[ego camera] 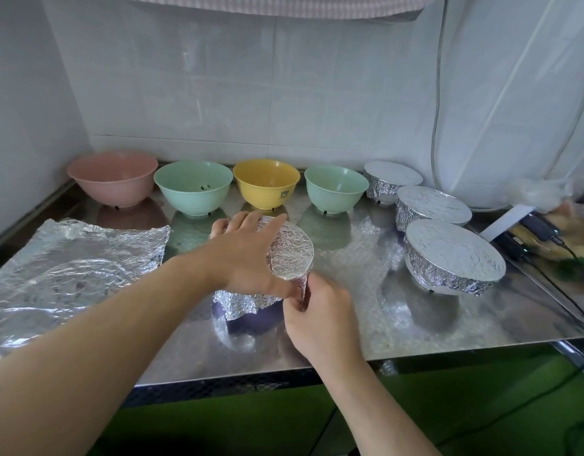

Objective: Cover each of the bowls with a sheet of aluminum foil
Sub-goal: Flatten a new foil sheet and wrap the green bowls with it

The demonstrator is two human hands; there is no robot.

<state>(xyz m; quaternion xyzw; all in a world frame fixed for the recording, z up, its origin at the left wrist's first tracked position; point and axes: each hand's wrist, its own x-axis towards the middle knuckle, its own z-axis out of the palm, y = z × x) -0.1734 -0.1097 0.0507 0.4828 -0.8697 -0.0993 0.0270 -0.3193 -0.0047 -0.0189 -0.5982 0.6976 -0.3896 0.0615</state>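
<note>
Head view: my left hand [247, 251] steadies the foil [292, 251] on the bowl [251, 319] — right hand [317, 311] pinches its edge; crimp tight round the rim.

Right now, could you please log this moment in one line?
left hand steadies foil-topped bowl | right hand crimps foil | four bowls uncovered
</note>
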